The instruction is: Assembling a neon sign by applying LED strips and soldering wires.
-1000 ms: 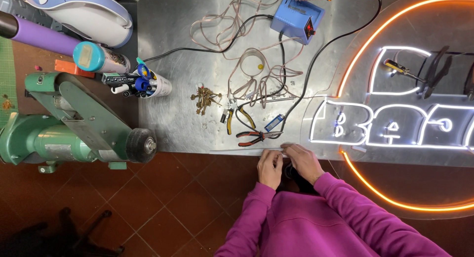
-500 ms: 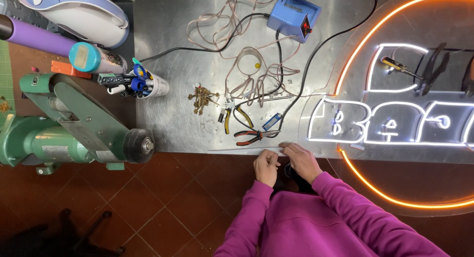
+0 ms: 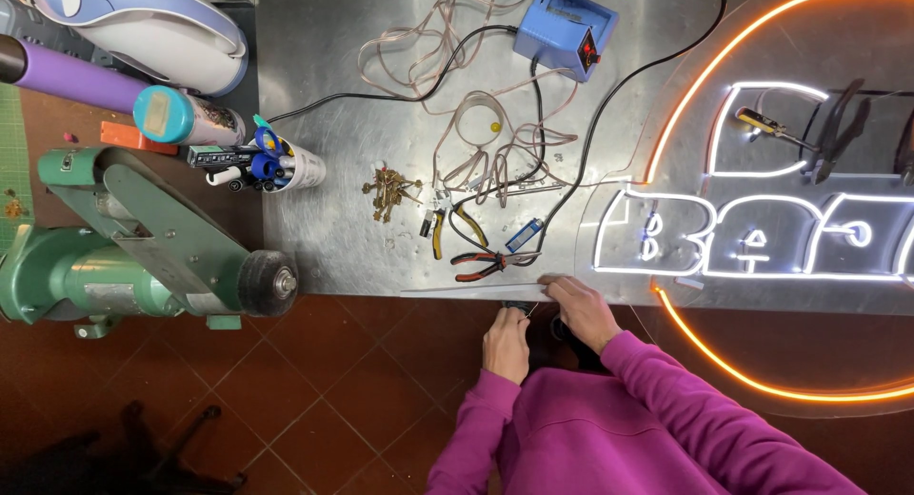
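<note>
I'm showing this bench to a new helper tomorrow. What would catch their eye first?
The lit neon sign at the right of the metal table, white letters ringed in glowing orange. Next the big green machine at the left, and the tangle of wires by the blue soldering station. At the near edge, the left hand and right hand pinch something small.

Thin clear strip (image 3: pixel 471 287) flat along table's (image 3: pixel 324 257) front edge; small dark part (image 3: pixel 519 309) below it.

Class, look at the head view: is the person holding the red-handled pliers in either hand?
No. The red-handled pliers lie on the metal table, apart from the left hand and right hand.
</note>
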